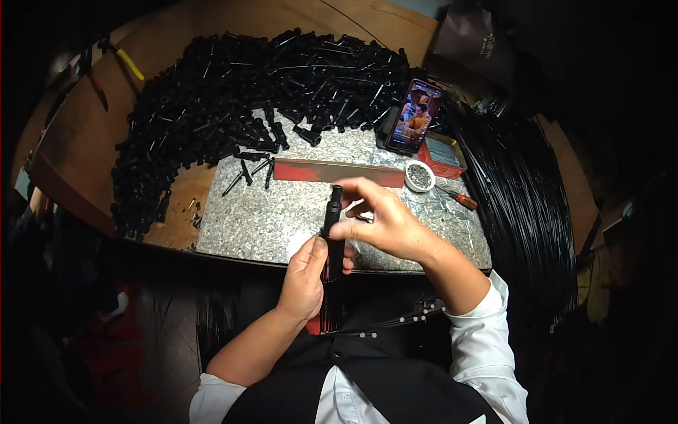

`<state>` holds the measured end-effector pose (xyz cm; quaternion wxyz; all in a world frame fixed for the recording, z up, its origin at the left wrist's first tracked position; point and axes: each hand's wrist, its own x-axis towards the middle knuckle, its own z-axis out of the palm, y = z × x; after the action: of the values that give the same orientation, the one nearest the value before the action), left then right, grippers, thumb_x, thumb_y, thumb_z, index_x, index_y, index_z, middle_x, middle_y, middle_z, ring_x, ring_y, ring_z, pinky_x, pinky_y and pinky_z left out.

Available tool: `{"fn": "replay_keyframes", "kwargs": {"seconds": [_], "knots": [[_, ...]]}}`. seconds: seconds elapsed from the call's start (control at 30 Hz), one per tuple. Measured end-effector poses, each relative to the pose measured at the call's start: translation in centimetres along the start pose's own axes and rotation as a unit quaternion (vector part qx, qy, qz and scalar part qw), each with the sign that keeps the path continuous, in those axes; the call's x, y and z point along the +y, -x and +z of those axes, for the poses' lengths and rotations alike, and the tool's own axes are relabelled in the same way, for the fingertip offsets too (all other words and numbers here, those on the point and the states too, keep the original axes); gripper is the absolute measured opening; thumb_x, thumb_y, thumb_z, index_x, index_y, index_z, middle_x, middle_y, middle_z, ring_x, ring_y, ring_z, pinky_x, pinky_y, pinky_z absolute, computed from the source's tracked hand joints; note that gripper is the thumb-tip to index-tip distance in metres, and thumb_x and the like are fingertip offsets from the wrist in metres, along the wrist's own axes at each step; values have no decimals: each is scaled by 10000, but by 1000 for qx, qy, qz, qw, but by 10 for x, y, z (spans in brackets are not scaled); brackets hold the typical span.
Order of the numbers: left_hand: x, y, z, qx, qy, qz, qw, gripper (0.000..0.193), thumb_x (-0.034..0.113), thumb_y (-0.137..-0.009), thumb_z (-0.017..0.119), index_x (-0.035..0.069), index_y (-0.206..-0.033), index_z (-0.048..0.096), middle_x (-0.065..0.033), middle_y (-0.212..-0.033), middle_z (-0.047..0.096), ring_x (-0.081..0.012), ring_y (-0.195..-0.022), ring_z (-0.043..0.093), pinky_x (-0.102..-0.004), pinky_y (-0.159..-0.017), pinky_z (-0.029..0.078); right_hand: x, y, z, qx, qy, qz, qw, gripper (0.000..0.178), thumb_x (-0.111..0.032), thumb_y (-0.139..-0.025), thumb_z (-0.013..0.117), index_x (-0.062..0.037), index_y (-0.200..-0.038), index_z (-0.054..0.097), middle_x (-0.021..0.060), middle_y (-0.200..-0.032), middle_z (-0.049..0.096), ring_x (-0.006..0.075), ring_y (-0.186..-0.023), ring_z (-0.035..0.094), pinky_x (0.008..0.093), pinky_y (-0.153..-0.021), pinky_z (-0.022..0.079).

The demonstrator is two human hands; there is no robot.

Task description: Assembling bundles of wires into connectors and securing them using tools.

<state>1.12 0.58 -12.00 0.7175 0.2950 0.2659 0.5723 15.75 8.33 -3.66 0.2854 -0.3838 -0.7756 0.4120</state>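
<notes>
My left hand [305, 277] is wrapped round the lower part of a black umbrella frame [333, 212], a stepped tube held upright over the table's front edge. Thin dark ribs hang from it below that hand. My right hand [385, 225] is at the tube's upper part, its thumb against the side and its index finger by the top end. Whether its fingers also hold something small cannot be made out. Rods with pale round tips [402, 319] lie across my lap below.
A large heap of black tubular parts [261, 78] covers the back and left. A red-edged bar [339, 172], a white cup of small metal pieces [419, 177], a red-handled screwdriver [462, 201], a phone [415, 116] and a red box [441, 169] surround the work spot. Long black rods [526, 212] lie right.
</notes>
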Motion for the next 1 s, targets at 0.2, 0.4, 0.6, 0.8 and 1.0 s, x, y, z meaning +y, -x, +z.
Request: {"fn": "replay_keyframes", "kwargs": {"seconds": [0.2, 0.4, 0.6, 0.8, 1.0], "knots": [[1, -2, 2, -19, -2, 15, 1000, 355, 276, -1015, 352, -4, -1174, 504, -54, -909, 585, -118, -784, 564, -260, -740, 475, -5, 11, 1, -130, -38, 85, 987, 231, -91, -812, 696, -5, -981, 564, 66, -932, 558, 128, -735, 625, 252, -616, 517], [3, -1, 5, -9, -14, 16, 1000, 345, 257, -1016, 353, -5, -1175, 511, -54, -919, 582, -117, -795, 551, -260, -745, 466, -3, 10, 2, -151, -157, 111, 970, 152, -46, -839, 651, -5, -947, 552, 63, -919, 564, 135, -654, 631, 249, -567, 529], [4, -1, 2, -56, -25, 19, 998, 358, 265, -1017, 344, -14, -1162, 516, -48, -912, 575, -108, -788, 544, -258, -731, 461, 1, 10, 4, -147, -212, 112, 960, 148, -36, -841, 647, 18, -923, 536, 67, -882, 579, 126, -606, 629, 245, -533, 504], [9, -2, -4, -49, 8, -8, 999, 356, 285, -1016, 343, 0, -1160, 501, -43, -910, 569, -109, -791, 554, -260, -724, 463, 11, 16, 19, -74, -186, 112, 973, 269, -85, -794, 718, 20, -967, 540, 55, -839, 541, 128, -615, 609, 252, -565, 504], [10, -1, -8, -24, -37, 10, 999, 391, 288, -1016, 316, -16, -1192, 490, -111, -1128, 569, -184, -976, 581, -334, -849, 478, 36, 34, 37, 41, -102, 114, 987, 370, -93, -779, 747, -21, -990, 452, 6, -783, 483, 65, -606, 532, 214, -551, 456]]}}
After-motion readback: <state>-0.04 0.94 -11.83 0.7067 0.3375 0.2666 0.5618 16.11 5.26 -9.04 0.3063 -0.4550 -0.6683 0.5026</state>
